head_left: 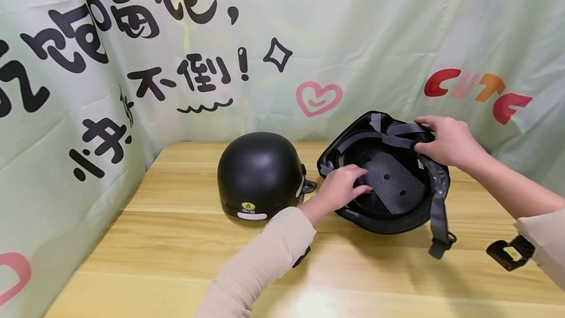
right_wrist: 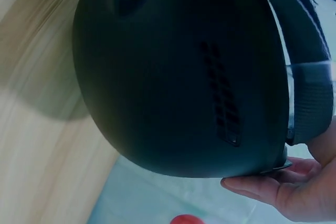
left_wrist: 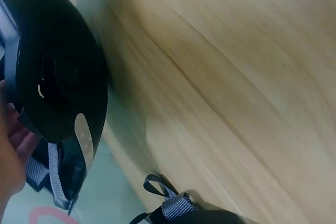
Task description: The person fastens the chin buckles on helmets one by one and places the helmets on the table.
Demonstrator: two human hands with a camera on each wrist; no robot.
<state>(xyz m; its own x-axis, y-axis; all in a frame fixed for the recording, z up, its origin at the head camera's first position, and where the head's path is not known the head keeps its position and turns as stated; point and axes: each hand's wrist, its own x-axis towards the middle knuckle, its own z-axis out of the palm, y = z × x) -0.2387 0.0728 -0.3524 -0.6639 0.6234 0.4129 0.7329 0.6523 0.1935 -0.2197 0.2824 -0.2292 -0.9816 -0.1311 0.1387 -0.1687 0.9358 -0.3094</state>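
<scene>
A black helmet point(head_left: 388, 227) is tilted on its side with its padded inside point(head_left: 393, 180) facing me. My right hand point(head_left: 452, 141) grips its upper right rim, thumb on the inner side and fingers outside. In the right wrist view this hand point(right_wrist: 302, 190) is at the edge of the dark shell point(right_wrist: 173, 87). My left hand point(head_left: 342, 188) reaches over the near left rim into the helmet, thumb and forefinger apart, beside a small red spot. Grey straps point(head_left: 403, 134) cross the opening at the top, and one with a buckle point(head_left: 437, 247) hangs at the right.
A second black helmet point(head_left: 260, 175) stands dome up on the wooden table point(head_left: 185, 249), left of the first, with a yellow sticker on it. A printed cloth point(head_left: 375, 38) hangs behind and at the left. A wrist camera point(head_left: 512, 254) juts from the right sleeve.
</scene>
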